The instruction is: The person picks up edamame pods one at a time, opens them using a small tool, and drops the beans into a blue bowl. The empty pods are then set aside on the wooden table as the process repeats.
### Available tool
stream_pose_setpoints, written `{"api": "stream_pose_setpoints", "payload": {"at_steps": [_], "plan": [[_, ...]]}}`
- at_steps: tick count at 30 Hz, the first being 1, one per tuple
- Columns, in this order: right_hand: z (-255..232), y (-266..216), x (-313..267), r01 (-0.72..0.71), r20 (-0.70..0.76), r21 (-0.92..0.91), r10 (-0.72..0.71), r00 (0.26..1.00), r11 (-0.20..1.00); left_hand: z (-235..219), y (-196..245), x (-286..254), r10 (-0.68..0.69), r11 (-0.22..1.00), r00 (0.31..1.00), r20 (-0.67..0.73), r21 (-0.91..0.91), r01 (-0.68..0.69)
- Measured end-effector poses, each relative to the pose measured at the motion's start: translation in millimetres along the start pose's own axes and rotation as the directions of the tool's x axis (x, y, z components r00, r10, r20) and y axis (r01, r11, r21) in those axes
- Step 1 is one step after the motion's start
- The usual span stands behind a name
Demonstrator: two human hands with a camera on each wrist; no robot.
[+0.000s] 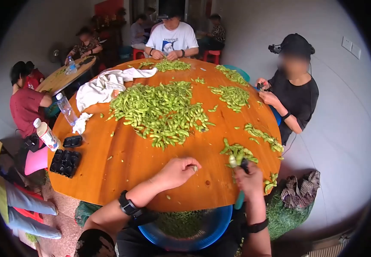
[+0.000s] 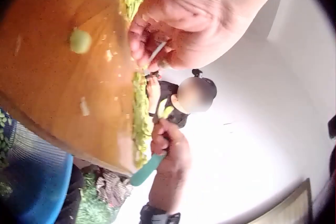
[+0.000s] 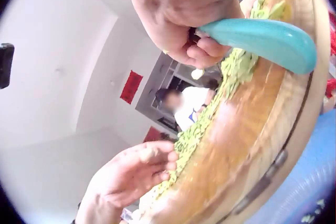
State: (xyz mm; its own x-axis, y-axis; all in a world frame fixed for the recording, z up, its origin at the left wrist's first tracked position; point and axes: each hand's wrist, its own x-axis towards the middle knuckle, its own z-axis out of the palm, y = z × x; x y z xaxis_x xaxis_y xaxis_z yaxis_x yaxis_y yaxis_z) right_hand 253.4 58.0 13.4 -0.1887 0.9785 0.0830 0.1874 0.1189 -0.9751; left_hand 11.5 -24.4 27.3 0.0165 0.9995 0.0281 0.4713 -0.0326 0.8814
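Note:
My left hand [image 1: 177, 173] is over the near part of the round wooden table [image 1: 207, 150], its fingers curled in. A thin pale sliver [image 2: 157, 50] shows between its thumb and fingers in the left wrist view. My right hand [image 1: 250, 180] grips a tool by its thick teal handle [image 3: 268, 40]; the fist hides much of it, and a dark part shows above the fist in the head view. Just beyond that hand lies a small heap of green soybean pods [image 1: 242, 150], with a pale green piece [image 1: 232, 161] close to the fingers.
A large soybean pile [image 1: 155, 107] covers the table's middle. Bottles [image 1: 46, 133], black trays [image 1: 65, 162] and a white cloth [image 1: 104, 88] stand or lie at left. Below the near edge is a blue basin [image 1: 220, 227] holding green pieces. People sit opposite and at right.

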Motion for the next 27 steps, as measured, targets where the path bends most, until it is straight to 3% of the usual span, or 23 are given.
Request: {"api": "stream_pose_setpoints", "payload": {"at_steps": [1,2,3,4,5,6,8,10,11,12,14,16,18,21,24,27], "plan": [[-13.5,20.9,14.8,0.289,-0.064,-0.217,-0.309,0.949,0.932,-10.4,6.7,-1.4,0.003,0.994,1.0,0.011,0.113,-0.004],[-21.5,35.0,24.8,0.516,-0.06,-0.43,-0.594,0.802,0.74,-22.5,3.9,0.3,0.0,0.993,1.0,-0.002,0.119,0.001],[-23.7,27.4,21.3,0.354,-0.061,-0.299,-0.388,0.92,0.886,-39.0,-4.6,2.7,0.131,0.965,0.985,-0.116,0.242,-0.1],[-26.3,15.6,14.6,0.154,-0.027,-0.168,-0.161,0.987,0.974,-57.2,-15.0,5.4,0.271,0.91,0.94,-0.206,0.374,-0.18],[-23.6,9.2,10.4,0.046,0.007,-0.046,-0.046,0.999,0.998,-78.5,-28.1,9.8,0.273,0.869,0.91,-0.312,0.485,-0.094],[-21.0,9.9,8.9,0.056,0.011,-0.04,-0.056,0.998,0.998,-101.5,-46.4,15.8,0.288,0.816,0.866,-0.409,0.577,0.001],[-17.0,14.0,5.7,-0.14,0.164,0.019,0.135,0.977,0.99,-146.6,-103.9,34.3,0.253,0.752,0.75,-0.611,0.612,0.245],[-15.6,10.4,4.7,-0.141,0.168,0.124,0.119,0.979,0.982,-180.2,-121.8,42.6,0.181,0.723,0.734,-0.655,0.594,0.352],[-18.2,8.8,5.4,-0.208,0.175,0.184,0.177,0.969,0.961,-197.6,-155.6,52.3,0.171,0.755,0.74,-0.651,0.569,0.326],[-20.5,8.8,7.1,-0.272,0.184,0.242,0.231,0.955,0.931,-199.7,-155.3,57.2,0.179,0.755,0.739,-0.649,0.572,0.319],[-21.4,11.5,9.3,-0.266,0.194,0.252,0.22,0.956,0.93,-203.1,-154.7,68.7,0.044,0.756,0.762,-0.646,0.52,0.397],[-18.5,8.8,7.4,-0.254,0.166,0.191,0.223,0.961,0.948,-198.2,-149.2,77.0,0.041,0.746,0.772,-0.634,0.533,0.398],[-17.1,8.0,6.9,-0.278,0.163,0.194,0.248,0.955,0.941,-179.2,-141.1,78.9,-0.046,0.79,0.828,-0.56,0.487,0.373],[-15.9,9.1,6.3,-0.272,0.137,0.223,0.246,0.96,0.936,-138.9,-117.5,74.0,-0.073,0.754,0.87,-0.488,0.543,0.369],[-17.7,11.5,5.7,-0.269,0.15,0.219,0.24,0.959,0.938,-86.2,-86.8,55.9,-0.008,0.745,0.921,-0.389,0.612,0.265],[-16.5,9.6,4.8,-0.244,0.147,0.231,0.214,0.966,0.942,-42.0,-61.2,43.5,0.043,0.789,0.928,-0.371,0.582,0.196]]}}
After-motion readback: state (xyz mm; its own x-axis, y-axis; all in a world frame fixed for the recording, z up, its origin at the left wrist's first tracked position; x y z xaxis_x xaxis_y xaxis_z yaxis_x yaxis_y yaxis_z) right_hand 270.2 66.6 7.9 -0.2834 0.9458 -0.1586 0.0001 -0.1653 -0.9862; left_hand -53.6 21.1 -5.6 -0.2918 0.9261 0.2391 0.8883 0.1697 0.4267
